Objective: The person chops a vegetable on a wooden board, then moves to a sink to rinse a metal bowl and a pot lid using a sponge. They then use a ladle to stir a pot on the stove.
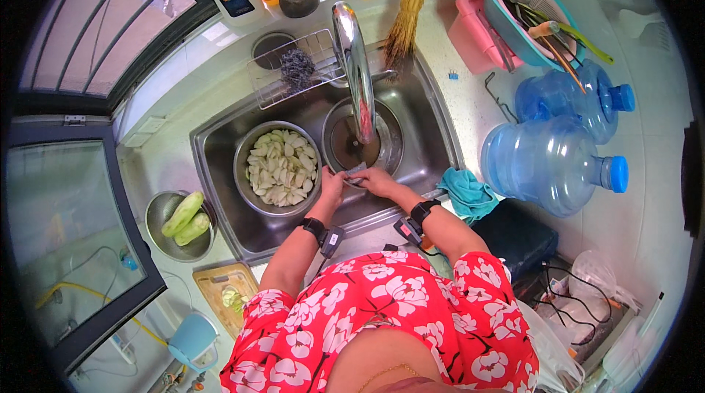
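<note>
Both hands meet at the near rim of a metal bowl (397, 156) in the sink, below the faucet spout. My right hand (377, 181) pinches a small greyish item (356, 168), perhaps a cloth or a scrubbing pad, too small to tell. Its other end is at the fingertips of my left hand (332, 188). Brownish water (352, 150) lies in this bowl. Left of it, close to my left hand, a larger metal bowl (240, 186) holds many pale cut vegetable pieces (282, 167).
A chrome faucet (352, 51) arches over the stainless sink (220, 172). A wire rack (264, 96) with a scourer (297, 69) sits behind. Left are a colander (160, 241) with two pale green gourds and a cutting board (215, 294). Right are a teal cloth (468, 194) and water jugs (540, 167).
</note>
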Tool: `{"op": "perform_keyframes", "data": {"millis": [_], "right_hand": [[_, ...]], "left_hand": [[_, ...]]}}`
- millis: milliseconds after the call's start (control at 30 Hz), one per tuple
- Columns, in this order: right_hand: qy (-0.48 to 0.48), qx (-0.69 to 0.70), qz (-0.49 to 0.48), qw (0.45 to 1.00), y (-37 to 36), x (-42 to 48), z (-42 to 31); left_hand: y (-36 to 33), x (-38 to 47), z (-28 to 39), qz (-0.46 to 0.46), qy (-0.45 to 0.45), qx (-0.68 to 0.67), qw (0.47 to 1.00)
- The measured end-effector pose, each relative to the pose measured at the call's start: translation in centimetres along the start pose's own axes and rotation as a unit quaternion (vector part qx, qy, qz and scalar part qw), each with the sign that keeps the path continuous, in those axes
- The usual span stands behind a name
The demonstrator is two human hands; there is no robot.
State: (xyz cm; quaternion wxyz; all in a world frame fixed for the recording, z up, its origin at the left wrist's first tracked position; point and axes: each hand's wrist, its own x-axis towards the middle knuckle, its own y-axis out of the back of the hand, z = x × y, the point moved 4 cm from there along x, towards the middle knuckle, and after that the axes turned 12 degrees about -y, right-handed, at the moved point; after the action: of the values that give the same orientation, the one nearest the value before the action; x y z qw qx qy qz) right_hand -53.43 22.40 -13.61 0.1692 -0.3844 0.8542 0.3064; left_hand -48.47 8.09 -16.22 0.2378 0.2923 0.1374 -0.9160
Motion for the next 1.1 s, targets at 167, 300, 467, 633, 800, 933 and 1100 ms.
{"op": "perform_keyframes", "data": {"millis": [167, 300, 467, 633, 800, 933, 1100], "right_hand": [[-0.1, -0.382, -0.048, 0.917, 2.9, 1.2, 3.8], [-0.077, -0.611, 0.071, 0.785, 5.7, 1.8, 3.7], [-0.145, -0.281, -0.116, 0.942, 1.1, 2.7, 4.6], [-0.013, -0.209, -0.119, 0.97, 0.6, 1.9, 4.4], [-0.065, -0.465, 0.065, 0.88, 4.8, 2.2, 5.4], [-0.059, -0.226, 0.059, 0.971, 1.6, 2.2, 5.1], [0.036, -0.012, -0.03, 0.999, -0.6, 0.5, 0.9]], "left_hand": [[0.9, 0.6, -1.1, 0.006, -0.009, -0.004, 1.0], [0.0, 0.5, -0.8, -0.026, 0.047, -0.068, 0.996], [-0.6, 0.6, -0.6, -0.062, 0.057, -0.106, 0.991], [-0.2, 0.7, -0.8, -0.059, 0.1, -0.102, 0.988], [0.5, 0.9, -1.5, -0.087, 0.112, -0.057, 0.988], [0.4, 1.1, -1.7, -0.104, 0.111, -0.066, 0.986], [0.6, 1.4, -1.8, -0.124, 0.115, -0.058, 0.984]]}}
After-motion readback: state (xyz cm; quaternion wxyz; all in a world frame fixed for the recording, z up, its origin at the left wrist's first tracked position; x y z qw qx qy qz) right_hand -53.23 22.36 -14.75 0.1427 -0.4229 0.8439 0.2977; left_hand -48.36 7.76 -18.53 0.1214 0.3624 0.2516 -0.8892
